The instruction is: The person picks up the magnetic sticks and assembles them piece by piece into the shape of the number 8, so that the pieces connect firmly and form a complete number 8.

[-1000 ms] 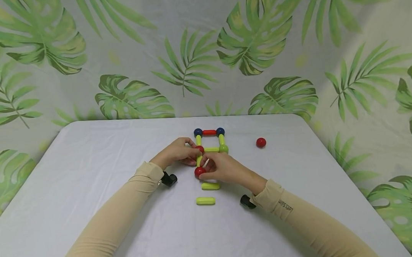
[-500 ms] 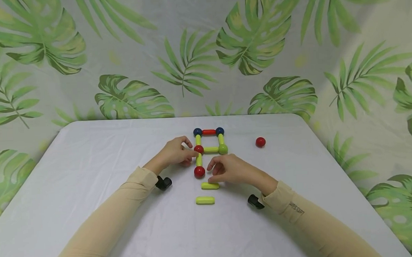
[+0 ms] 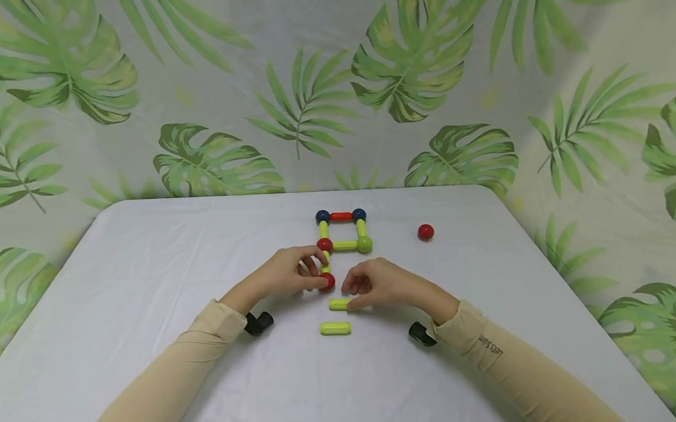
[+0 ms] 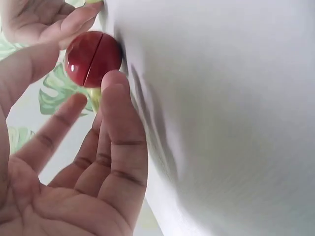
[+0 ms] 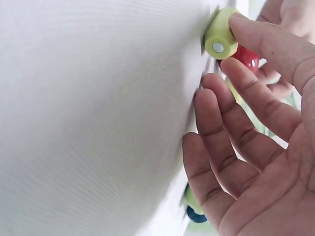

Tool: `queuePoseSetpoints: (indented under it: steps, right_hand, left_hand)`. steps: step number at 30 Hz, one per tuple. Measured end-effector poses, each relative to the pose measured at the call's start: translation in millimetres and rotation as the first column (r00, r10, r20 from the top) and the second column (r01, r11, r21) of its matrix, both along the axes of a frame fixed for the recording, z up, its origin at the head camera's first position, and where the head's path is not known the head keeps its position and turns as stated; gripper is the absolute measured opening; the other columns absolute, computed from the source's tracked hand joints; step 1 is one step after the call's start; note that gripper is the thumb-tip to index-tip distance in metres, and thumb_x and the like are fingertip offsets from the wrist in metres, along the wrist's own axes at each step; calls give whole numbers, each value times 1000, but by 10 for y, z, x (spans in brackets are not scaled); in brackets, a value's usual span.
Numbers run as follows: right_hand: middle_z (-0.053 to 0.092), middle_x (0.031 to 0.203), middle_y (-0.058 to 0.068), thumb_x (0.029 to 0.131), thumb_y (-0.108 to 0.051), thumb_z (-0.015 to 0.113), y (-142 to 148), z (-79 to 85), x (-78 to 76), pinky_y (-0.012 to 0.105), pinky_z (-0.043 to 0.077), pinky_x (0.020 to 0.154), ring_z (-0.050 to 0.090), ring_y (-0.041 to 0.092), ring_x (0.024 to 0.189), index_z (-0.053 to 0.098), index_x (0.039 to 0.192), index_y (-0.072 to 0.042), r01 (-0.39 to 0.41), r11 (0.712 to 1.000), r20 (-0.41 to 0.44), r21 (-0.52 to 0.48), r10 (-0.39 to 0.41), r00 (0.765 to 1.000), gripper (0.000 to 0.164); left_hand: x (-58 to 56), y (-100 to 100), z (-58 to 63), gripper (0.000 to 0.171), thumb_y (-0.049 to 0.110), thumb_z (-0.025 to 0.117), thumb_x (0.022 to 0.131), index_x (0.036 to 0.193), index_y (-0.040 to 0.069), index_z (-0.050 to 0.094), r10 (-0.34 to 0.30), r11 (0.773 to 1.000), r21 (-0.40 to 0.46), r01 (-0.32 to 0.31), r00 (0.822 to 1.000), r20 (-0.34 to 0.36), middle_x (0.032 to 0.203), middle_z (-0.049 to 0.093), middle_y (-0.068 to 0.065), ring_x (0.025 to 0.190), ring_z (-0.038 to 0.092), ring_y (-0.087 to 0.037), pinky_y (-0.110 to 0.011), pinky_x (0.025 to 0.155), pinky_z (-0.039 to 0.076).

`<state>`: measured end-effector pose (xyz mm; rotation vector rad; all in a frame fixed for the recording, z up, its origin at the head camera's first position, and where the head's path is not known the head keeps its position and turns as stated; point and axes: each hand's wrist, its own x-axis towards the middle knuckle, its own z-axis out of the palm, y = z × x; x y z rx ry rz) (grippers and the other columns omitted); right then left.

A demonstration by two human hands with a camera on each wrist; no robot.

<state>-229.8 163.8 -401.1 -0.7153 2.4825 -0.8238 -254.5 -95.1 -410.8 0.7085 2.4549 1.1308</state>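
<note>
In the head view my left hand [image 3: 290, 273] is at a red ball [image 3: 326, 281], thumb tip at its left side and the other fingers loosely bent. The left wrist view shows that ball [image 4: 93, 60] between thumb and a fingertip. A yellow rod joins it to a second red ball [image 3: 325, 245]. My right hand [image 3: 383, 283] is over a loose yellow rod [image 3: 337, 304], partly covering its right end. In the right wrist view the thumb touches this rod [image 5: 220, 37], while the forefinger lies just below its magnetic end.
The joined square has blue balls [image 3: 359, 216], a red rod [image 3: 341, 216], yellow rods and a green ball [image 3: 364, 244]. Another yellow rod [image 3: 335, 328] lies nearest me. A loose red ball [image 3: 426, 232] is at the right on the white-covered table [image 3: 203, 242].
My right hand has let go of the near red ball and moved down to the yellow rod. My left hand has shifted from the upper red ball down to the near one.
</note>
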Motion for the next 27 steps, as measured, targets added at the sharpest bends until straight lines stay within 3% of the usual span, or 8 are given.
queuePoseSetpoints:
  steps: [5, 12, 27]
  right_hand:
    - [71, 87, -5, 92, -22, 87, 20, -19, 15, 22, 54, 76, 62, 10, 80, 78, 100, -15, -12, 1000, 13, -10, 12, 1000, 15]
    - [70, 84, -5, 93, -21, 86, 51, -38, 17, 22, 54, 73, 62, 10, 78, 77, 99, -15, -12, 1000, 21, -24, 13, 1000, 12]
    - [72, 86, -4, 92, -23, 86, 212, -43, -156, 24, 56, 77, 63, 12, 80, 78, 100, -14, 29, 999, -34, -41, -30, 999, 14]
  left_hand:
    - [61, 21, -27, 34, 20, 83, 95, 125, 19, 68, -48, 999, -25, 48, 999, -25, 112, 72, -8, 79, 68, -15, -29, 65, 58]
    - [82, 24, -42, 32, 16, 81, 96, 125, 20, 69, -42, 999, -30, 41, 998, -46, 113, 72, -8, 81, 68, -15, -28, 67, 57]
    - [89, 23, -42, 32, 16, 81, 96, 126, 19, 71, -10, 1000, -5, 10, 1000, 19, 115, 72, -10, 82, 70, -16, -29, 70, 60]
